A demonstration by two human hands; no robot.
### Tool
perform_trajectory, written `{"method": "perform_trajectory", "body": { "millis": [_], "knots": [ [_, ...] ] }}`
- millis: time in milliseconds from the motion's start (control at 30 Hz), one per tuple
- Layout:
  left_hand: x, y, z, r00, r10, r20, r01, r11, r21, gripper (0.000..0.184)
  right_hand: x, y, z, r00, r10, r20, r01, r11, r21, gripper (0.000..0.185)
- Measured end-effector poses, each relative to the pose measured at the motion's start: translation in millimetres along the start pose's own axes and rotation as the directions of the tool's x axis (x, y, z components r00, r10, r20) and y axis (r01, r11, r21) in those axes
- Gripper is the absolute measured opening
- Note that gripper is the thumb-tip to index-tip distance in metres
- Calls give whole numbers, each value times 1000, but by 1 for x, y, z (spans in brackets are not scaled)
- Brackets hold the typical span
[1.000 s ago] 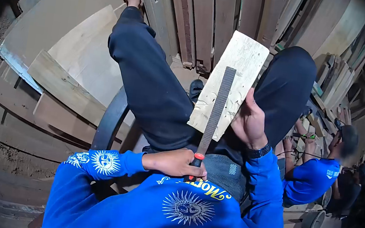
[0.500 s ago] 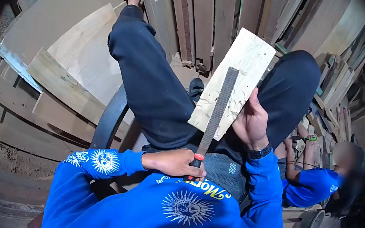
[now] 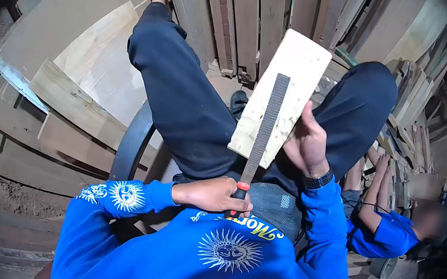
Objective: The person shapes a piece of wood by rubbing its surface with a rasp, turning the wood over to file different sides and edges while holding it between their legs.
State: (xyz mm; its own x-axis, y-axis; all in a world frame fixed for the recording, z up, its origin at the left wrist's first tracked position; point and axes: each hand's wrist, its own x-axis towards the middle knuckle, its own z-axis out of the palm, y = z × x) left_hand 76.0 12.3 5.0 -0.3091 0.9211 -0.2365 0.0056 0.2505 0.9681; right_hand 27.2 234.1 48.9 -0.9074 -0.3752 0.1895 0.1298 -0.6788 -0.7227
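Note:
In my left hand [image 3: 212, 194], fingers closed round its red and black handle, is a rasp [image 3: 267, 126]. Its long toothed blade lies over the face of a pale wooden board [image 3: 303, 62], pointing away from me. My right hand [image 3: 309, 145] grips the board's right edge near its lower end, thumb on the near side and fingers hidden behind. The board is tilted between my knees, with small marks or shavings scattered over its face. Below the rasp's handle is my blue sweatshirt [image 3: 226, 278].
Curved wooden panels [image 3: 85, 98] lie on the left beside a dark curved rim [image 3: 134, 140]. Long planks [image 3: 270, 19] run ahead of my feet. At right, another person [image 3: 386, 233] in blue sits near piled wood offcuts [image 3: 409, 98] and a bucket [image 3: 383, 268].
The board and rasp have shifted slightly left and away from me, and fewer shavings show on the board. The other person's arms and head have moved.

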Motion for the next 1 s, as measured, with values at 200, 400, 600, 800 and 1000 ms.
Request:
{"method": "perform_trajectory", "body": {
  "millis": [200,400,600,800,1000],
  "knots": [
    [3,-6,-1,999,-32,20,32,999,15,31,-3,12,-4,977,215,-15,-215,977,-17,56],
    [2,0,-4,997,-80,6,79,997,18,31,-2,17,6,983,148,-105,-151,988,-22,53],
    [2,-6,-2,998,-57,-13,57,998,-11,29,1,5,9,986,-67,-155,67,998,-1,56],
    [1,5,-3,985,-170,41,169,985,26,29,-4,15,1,921,380,-89,-389,911,-138,53],
    [3,-2,-5,998,-67,0,67,997,32,25,1,8,2,991,67,-114,-61,997,53,54]
  ]
}}
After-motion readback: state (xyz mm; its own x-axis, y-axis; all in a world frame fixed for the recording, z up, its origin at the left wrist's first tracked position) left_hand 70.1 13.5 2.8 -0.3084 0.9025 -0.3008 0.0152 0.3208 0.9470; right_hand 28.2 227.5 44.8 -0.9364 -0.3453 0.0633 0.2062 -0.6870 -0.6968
